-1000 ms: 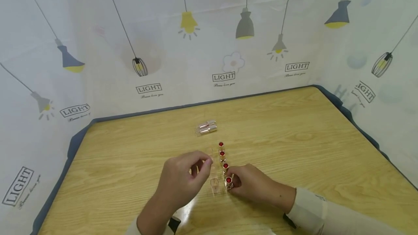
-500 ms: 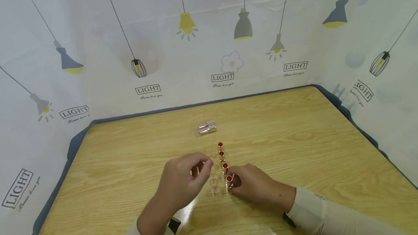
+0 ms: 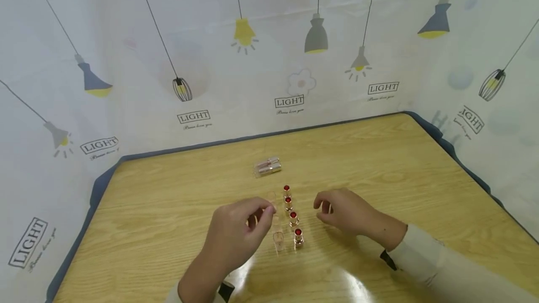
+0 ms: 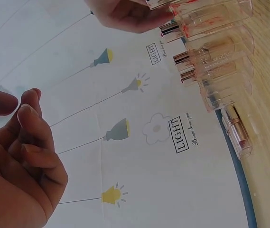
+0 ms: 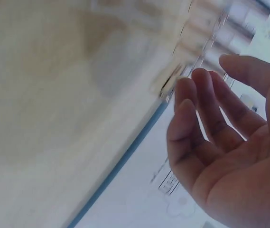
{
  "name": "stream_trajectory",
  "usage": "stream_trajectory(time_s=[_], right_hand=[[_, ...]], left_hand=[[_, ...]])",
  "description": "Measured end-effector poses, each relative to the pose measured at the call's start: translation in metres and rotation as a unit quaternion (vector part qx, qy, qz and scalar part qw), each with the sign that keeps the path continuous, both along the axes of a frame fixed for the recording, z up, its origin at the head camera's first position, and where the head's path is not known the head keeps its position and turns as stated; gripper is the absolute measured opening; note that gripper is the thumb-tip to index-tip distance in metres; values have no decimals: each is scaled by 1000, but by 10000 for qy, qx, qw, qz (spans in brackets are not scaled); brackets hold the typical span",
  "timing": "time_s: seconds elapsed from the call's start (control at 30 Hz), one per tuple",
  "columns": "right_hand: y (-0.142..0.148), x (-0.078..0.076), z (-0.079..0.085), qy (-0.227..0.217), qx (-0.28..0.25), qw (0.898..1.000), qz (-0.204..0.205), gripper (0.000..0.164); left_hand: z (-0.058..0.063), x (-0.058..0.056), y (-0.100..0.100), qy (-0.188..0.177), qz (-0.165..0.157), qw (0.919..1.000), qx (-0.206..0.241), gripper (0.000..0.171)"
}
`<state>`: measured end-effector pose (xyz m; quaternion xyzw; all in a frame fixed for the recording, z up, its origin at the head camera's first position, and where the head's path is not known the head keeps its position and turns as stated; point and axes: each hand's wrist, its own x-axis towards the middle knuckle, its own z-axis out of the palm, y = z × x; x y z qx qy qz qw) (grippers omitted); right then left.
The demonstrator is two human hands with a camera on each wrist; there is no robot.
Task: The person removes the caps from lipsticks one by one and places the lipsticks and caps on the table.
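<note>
Several lipsticks stand upright in a row on the table, gold with red tops; the nearest lipstick (image 3: 298, 238) is at the front end. Along their left side runs a row of clear caps (image 3: 278, 241), partly hidden behind my left hand (image 3: 237, 228). That hand hovers beside the caps with fingers loosely curled and nothing in them, as the left wrist view also shows. To the right of the row, apart from it, is my right hand (image 3: 347, 212), its fingers loosely bent around empty space. The right wrist view shows the right palm (image 5: 239, 175) bare, the row blurred beyond.
Two more lipsticks (image 3: 269, 167) lie on their sides, close together, farther back on the wooden table (image 3: 370, 162). A pale wall sheet (image 3: 244, 78) printed with lamps rises behind the table's dark blue edge.
My right hand has let go of the nearest lipstick and moved away to the right and slightly back. That lipstick stays upright in the row. The left hand has kept its place.
</note>
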<state>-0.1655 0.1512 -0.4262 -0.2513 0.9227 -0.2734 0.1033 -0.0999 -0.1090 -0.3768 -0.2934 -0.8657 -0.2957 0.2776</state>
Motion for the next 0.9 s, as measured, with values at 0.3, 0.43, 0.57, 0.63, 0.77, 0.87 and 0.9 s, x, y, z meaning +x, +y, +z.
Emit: stream_trajectory(time_s=[0.3,0.43,0.57,0.63,0.77,0.87,0.9], right_hand=[[-11,-56,8,418,86,9990,-151,14],[-25,-77,10,428,165,9988,-176,11],[-40,-93,13,615,271,9977,-29,11],[-47,-99,13,700,365,9969,73,12],[-63,-106,14,816,576,9947,254,13],[-73,-111,14,914,787,9921,339,14],[-77,-113,14,954,873,9910,351,14]], left_hand=[[0,0,0,-188,41,9998,-14,12],[-1,0,0,-215,68,9997,-51,11],[-2,-1,0,-213,82,9997,-61,12],[-2,-1,-1,-193,73,9998,-68,12],[-3,-2,-1,-159,49,9998,-69,12],[-2,-1,-2,-193,30,9998,-67,12],[-2,-1,-3,-200,23,9998,-67,12]])
